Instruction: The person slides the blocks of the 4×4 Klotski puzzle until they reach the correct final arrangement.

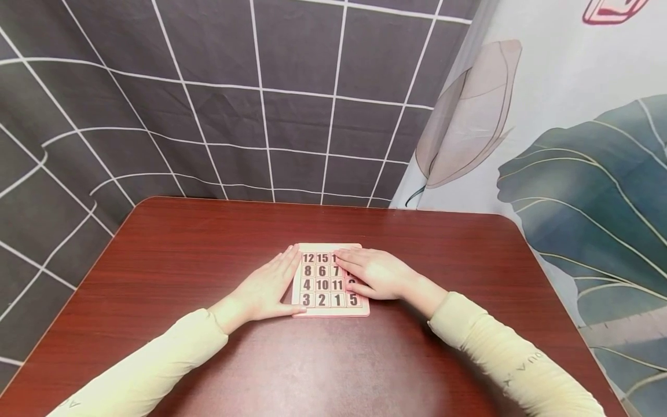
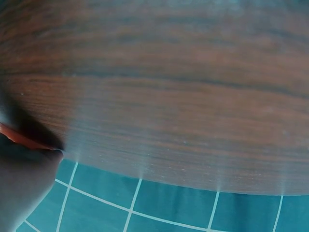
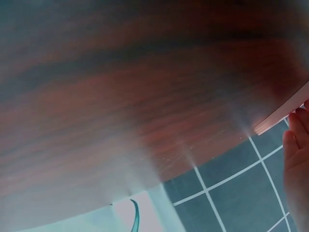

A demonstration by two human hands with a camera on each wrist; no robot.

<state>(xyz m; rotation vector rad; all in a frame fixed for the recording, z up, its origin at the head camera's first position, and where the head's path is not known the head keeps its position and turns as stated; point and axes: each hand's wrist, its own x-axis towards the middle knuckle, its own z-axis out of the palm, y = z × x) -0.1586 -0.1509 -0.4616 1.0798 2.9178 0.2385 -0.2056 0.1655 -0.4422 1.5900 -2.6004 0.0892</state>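
The fingers of the left hand [image 1: 263, 289] lie straight and together, tips at the number sliding puzzle's [image 1: 322, 285] ten o'clock corner, thumb spread to seven. Those of the right hand [image 1: 383, 275] stretch flat over its three o'clock side, thumb apart, hiding some tiles. Neither clamps anything; to my eye, bracketing it from both sides would keep the puzzle square and steady. It lies face up near the counter's [image 1: 443, 243] middle. Behind the wrists, cream sleeves [image 1: 156, 356] slant outward, toward eight and four o'clock.

The number board [image 1: 322, 284] lies on the table [image 1: 219, 237], the curtain [image 1: 297, 119] behind it
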